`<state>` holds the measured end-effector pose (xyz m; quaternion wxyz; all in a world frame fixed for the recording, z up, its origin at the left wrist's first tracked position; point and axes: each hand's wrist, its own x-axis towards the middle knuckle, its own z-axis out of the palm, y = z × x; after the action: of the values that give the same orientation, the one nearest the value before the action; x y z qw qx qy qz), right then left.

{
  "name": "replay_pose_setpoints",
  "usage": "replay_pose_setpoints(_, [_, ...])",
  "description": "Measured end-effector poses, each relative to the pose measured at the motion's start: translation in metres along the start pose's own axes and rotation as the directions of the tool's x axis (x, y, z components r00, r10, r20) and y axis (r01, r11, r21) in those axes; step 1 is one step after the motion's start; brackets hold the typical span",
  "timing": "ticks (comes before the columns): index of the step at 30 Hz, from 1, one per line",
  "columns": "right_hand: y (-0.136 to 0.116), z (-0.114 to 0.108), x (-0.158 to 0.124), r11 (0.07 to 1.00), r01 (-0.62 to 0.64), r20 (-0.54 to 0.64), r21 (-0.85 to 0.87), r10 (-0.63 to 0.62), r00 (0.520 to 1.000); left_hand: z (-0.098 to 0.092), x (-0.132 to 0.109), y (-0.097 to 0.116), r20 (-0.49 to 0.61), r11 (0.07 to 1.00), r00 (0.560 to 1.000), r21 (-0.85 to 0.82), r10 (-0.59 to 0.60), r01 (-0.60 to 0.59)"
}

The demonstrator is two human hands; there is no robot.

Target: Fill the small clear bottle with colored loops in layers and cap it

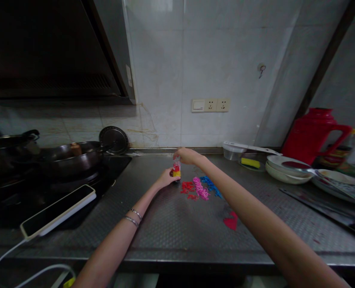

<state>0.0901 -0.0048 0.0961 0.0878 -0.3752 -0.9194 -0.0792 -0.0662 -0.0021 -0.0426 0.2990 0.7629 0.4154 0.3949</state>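
Note:
My left hand (165, 178) is wrapped round a small clear bottle (176, 169) with a yellow label and red stuff inside, upright on the metal counter. Directly over its mouth is my right hand (185, 155), fingers bent down and closed. Whatever those fingertips hold, if anything, is too small to make out. Just right of the bottle lie loose piles of what look like small rubber bands: red bands (188, 187), pink bands (201, 189) and blue bands (210, 185). My right forearm passes over the blue pile's edge. Nearer me, a flat red piece (230, 221) lies partly beside that forearm.
On the left, a phone (60, 209) with a cable lies at the stove's edge, before a steel pan (75, 161). At right stand a plastic tub (233, 152), a yellow sponge (250, 163), stacked bowls (282, 176), a long dark utensil (315, 208) and a red thermos (306, 136).

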Motion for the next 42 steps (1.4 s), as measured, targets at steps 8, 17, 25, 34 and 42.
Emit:
replay_pose_setpoints(8, [0.017,0.024,-0.030,0.899,-0.100,-0.214,0.426,0.208,0.955,0.001,0.000,0.007,0.006,0.999,0.999,-0.042,-0.033,0.033])
replay_pose_setpoints(17, [0.019,0.091,-0.092,0.862,-0.205,-0.052,0.463,0.257,0.965,-0.001,-0.002,0.016,-0.002,0.996,0.998,-0.064,-0.059,0.059])
replay_pose_setpoints(25, [0.010,0.099,-0.101,0.967,-0.173,0.007,0.189,0.175,0.985,0.000,-0.001,0.013,0.002,0.998,0.999,-0.045,-0.043,0.043])
replay_pose_setpoints(34, [0.012,0.099,-0.095,0.959,-0.150,0.035,0.239,0.146,0.989,0.000,0.001,0.010,0.009,0.999,0.999,-0.025,-0.034,0.034])
replay_pose_setpoints(42, [0.010,0.092,-0.083,0.949,-0.185,0.141,0.256,0.152,0.978,0.001,0.002,0.007,0.005,0.998,0.999,-0.031,-0.046,0.046])
